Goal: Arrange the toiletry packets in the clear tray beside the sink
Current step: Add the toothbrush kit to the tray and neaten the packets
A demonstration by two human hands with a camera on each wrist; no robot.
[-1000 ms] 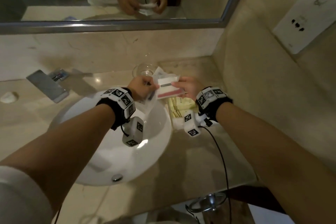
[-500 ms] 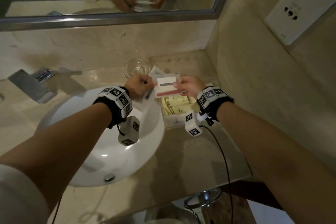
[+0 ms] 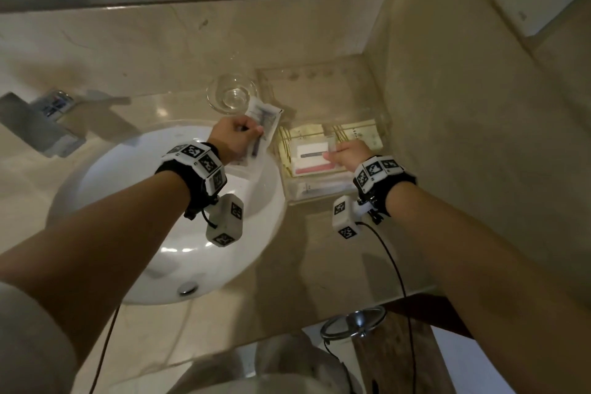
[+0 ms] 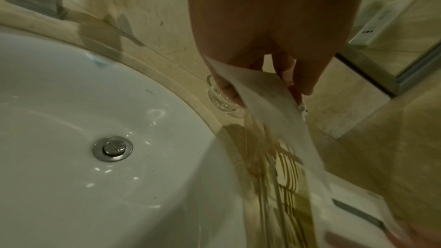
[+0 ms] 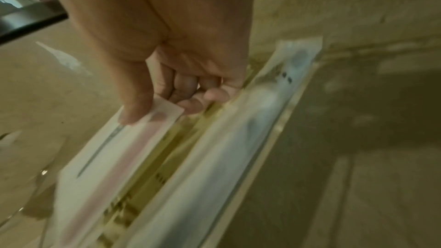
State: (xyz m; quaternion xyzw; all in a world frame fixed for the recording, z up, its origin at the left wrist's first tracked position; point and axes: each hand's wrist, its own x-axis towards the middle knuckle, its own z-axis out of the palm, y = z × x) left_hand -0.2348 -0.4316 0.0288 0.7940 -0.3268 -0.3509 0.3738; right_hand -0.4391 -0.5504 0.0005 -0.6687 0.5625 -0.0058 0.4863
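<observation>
fingers of the right hand pinched one end of a white-and-pink packet lying inside the clear tray — yellow packets sat just beyond the fingertips. the left hand gripped a translucent packet above the sink rim, a glass cup just past its knuckles.

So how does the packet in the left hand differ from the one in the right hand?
The left hand holds a crumpled clear packet above the sink's edge; the right hand pinches a flat white packet with a pink band over the clear tray, above the yellow packets. Both are thin, flat and held at one end.
</observation>
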